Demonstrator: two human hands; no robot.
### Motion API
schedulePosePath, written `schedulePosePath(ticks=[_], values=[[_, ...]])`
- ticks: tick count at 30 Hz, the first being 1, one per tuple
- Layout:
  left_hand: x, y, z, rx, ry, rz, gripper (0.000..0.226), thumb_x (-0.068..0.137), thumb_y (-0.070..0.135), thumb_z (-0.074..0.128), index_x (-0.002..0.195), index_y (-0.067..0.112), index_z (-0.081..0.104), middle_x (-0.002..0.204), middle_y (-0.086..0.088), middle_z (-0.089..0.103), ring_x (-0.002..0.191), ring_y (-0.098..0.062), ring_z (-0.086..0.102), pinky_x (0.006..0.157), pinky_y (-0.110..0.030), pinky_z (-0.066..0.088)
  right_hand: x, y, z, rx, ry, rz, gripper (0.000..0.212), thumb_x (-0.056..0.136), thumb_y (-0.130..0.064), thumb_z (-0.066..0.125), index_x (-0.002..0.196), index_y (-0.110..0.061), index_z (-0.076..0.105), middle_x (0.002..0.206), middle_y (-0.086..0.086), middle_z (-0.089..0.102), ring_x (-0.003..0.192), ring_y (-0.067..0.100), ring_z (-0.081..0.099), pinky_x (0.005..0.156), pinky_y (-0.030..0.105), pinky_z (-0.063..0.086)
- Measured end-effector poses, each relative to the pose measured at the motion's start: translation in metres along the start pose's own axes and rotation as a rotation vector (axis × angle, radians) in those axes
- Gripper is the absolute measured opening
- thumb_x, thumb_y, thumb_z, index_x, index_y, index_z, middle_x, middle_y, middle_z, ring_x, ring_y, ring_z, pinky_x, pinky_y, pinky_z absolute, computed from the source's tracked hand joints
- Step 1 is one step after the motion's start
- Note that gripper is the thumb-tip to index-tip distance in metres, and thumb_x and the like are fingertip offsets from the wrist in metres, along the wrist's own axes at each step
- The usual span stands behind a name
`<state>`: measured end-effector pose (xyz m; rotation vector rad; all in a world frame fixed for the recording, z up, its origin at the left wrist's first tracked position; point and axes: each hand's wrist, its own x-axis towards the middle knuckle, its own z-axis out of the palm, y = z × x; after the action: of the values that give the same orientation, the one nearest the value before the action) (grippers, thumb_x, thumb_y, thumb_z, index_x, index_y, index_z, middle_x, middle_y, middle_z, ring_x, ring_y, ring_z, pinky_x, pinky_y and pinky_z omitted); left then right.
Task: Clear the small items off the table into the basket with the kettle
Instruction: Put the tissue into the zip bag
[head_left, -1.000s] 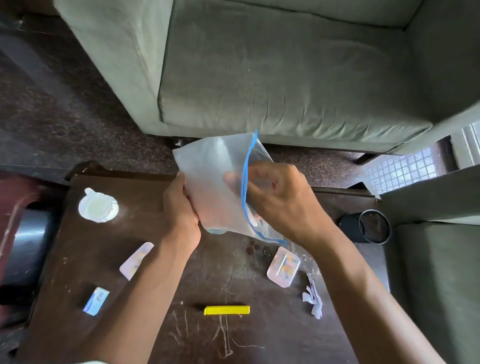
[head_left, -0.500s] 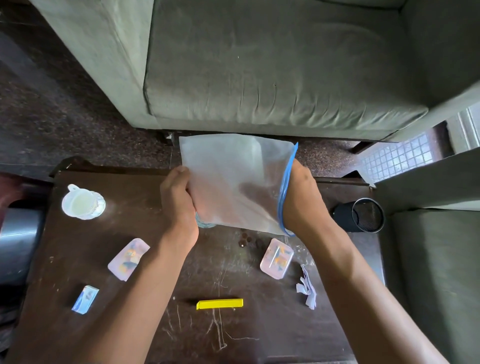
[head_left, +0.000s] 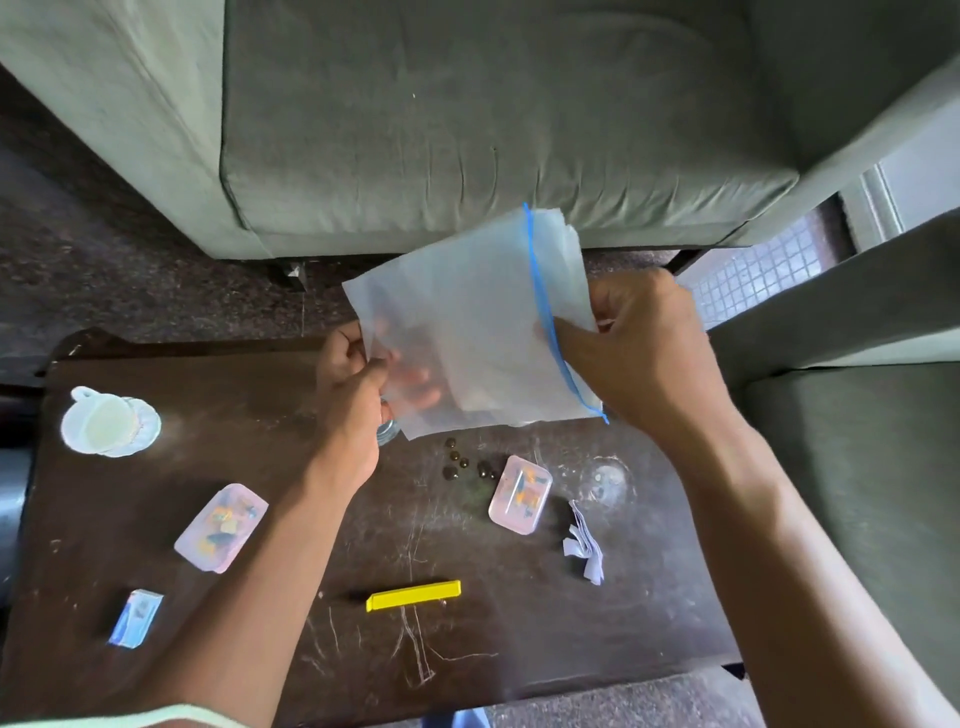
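Both hands hold a clear zip bag (head_left: 467, 322) up over the far side of the counter (head_left: 311, 649). The left hand (head_left: 353, 374) pinches its left edge. The right hand (head_left: 639, 348) grips the blue zip side. Small dark beads (head_left: 467, 465) lie just below.

Held up over the far edge of the tabletop (head_left: 649, 597): a frosted zip bag (head_left: 467, 332), blue seal at right. Lying flat nearer: two clear pink cases (head_left: 221, 526) (head_left: 519, 493), yellow clip (head_left: 413, 595), small blue box (head_left: 136, 618), dark beads (head_left: 465, 465), white paper scraps (head_left: 584, 545), white lid (head_left: 106, 423) far left.
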<state>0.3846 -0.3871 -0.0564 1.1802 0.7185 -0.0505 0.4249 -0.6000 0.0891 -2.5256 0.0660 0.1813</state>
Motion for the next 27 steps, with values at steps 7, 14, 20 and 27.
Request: schedulePosePath(ticks=[7, 14, 20, 27], values=[[0.007, -0.014, 0.017, -0.076, -0.083, -0.043, 0.026, 0.106, -0.007, 0.062, 0.107, 0.018, 0.068, 0.111, 0.001, 0.084, 0.078, -0.027, 0.086, 0.058, -0.034, 0.067, -0.008, 0.033, -0.054, 0.027, 0.164, -0.001, 0.029, 0.088, -0.025, 0.077, 0.086, 0.004, 0.074, 0.076, 0.026, 0.072, 0.072, 0.046, 0.069, 0.049, 0.051, 0.058], [0.012, -0.034, 0.031, -0.060, -0.188, -0.037, 0.039, 0.095, -0.015, 0.067, 0.107, 0.022, 0.074, 0.105, 0.003, 0.087, 0.088, -0.018, 0.087, 0.061, -0.028, 0.066, -0.020, 0.087, -0.098, 0.329, 0.272, 0.086, 0.029, 0.086, -0.004, 0.079, 0.092, -0.031, 0.084, 0.095, 0.016, 0.083, 0.086, 0.033, 0.080, 0.073, 0.063, 0.064], [0.014, -0.050, 0.033, -0.106, -0.231, -0.051, 0.048, 0.085, -0.018, 0.068, 0.104, 0.024, 0.081, 0.106, 0.001, 0.086, 0.103, -0.019, 0.085, 0.070, -0.033, 0.070, -0.028, 0.137, -0.109, 0.438, 0.336, 0.255, 0.036, 0.074, -0.004, 0.068, 0.073, -0.038, 0.080, 0.071, 0.002, 0.065, 0.065, 0.017, 0.059, 0.055, 0.038, 0.059], [0.017, -0.061, 0.031, -0.058, -0.223, -0.062, 0.054, 0.094, -0.021, 0.055, 0.105, 0.025, 0.082, 0.104, 0.001, 0.087, 0.099, -0.017, 0.086, 0.070, -0.031, 0.070, -0.017, 0.193, -0.085, 0.369, 0.328, 0.539, 0.042, 0.072, 0.003, 0.060, 0.076, -0.030, 0.086, 0.078, 0.003, 0.079, 0.071, 0.027, 0.075, 0.065, 0.042, 0.068]])
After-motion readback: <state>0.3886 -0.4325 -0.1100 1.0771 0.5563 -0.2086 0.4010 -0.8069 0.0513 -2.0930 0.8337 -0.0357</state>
